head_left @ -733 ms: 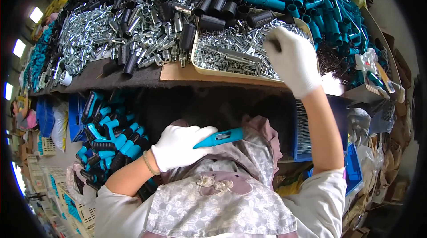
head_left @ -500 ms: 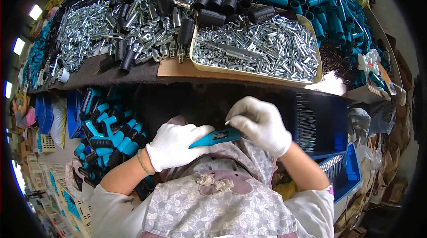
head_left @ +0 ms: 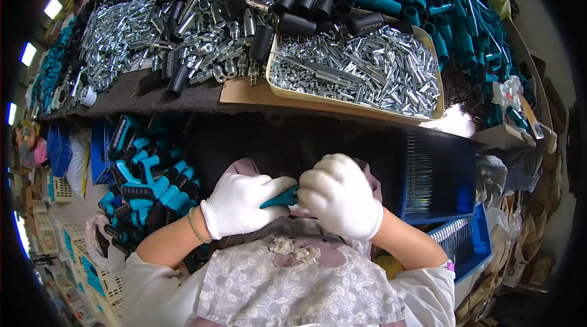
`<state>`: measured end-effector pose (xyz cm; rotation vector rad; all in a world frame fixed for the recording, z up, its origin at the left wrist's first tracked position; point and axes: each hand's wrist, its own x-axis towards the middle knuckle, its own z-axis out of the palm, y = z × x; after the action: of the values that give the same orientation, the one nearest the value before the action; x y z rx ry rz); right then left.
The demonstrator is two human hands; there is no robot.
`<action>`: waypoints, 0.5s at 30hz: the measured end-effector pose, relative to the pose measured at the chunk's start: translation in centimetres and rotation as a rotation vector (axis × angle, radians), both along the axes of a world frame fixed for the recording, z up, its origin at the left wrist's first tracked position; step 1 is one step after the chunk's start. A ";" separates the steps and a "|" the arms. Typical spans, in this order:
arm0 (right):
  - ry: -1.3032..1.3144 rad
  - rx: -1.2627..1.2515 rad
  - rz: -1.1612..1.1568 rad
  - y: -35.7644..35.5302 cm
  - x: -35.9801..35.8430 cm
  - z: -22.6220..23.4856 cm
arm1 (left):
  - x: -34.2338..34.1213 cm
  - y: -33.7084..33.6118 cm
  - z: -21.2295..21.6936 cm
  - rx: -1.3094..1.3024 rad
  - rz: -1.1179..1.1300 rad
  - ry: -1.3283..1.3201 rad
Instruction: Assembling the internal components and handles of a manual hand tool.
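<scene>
I watch from the head camera as both gloved hands meet low in front of the chest, just under the table edge. The left hand (head_left: 239, 205) is curled around a teal handle piece (head_left: 282, 197), thumb over the top, so only a short stretch of teal shows between the two gloves. The right hand (head_left: 340, 200) is bunched into a loose fist right against that exposed end, its fingers folded down and in; I judge it is pinching or pressing something small there, but the glove hides what, so I cannot tell. Holding the piece close to the body, over the lap, seems to give both wrists a steady brace.

Up on the table (head_left: 244, 90) sits a shallow beige tray (head_left: 354, 104) heaped with small silver metal parts, directly above the right hand, within easy reach. To its left lie loose silver fittings (head_left: 140, 33) mixed with black sleeves (head_left: 262, 40), and teal tubes (head_left: 440, 27) pile up behind and to the right. Below the table on the left, a heap of teal and black handles (head_left: 147, 192) rests beside the left arm, near enough to pick from. On the right, blue bins (head_left: 465, 247) hold rows of thin metal pins.
</scene>
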<state>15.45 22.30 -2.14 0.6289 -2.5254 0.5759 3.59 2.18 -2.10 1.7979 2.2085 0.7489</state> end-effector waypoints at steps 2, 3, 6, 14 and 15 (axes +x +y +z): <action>0.045 0.065 -0.015 -0.6 0.1 0.2 | 0.1 0.1 0.3 -0.045 -0.005 -0.009; 0.006 0.062 -0.022 -0.4 0.0 0.3 | 0.1 0.1 0.4 -0.042 -0.007 -0.009; -0.041 0.115 -0.017 -0.5 0.0 1.1 | 0.2 0.0 0.6 -0.025 0.021 -0.008; -1.196 -0.415 -0.137 0.9 -1.7 2.4 | 0.7 -0.6 0.6 -0.091 -0.040 0.086; -1.194 -0.417 -0.142 1.2 -1.7 1.8 | 0.7 -0.6 0.7 -0.103 -0.074 0.079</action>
<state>13.78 23.49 -0.30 -0.1506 -3.2287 1.7556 4.30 1.57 -1.44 1.8780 2.1719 0.5475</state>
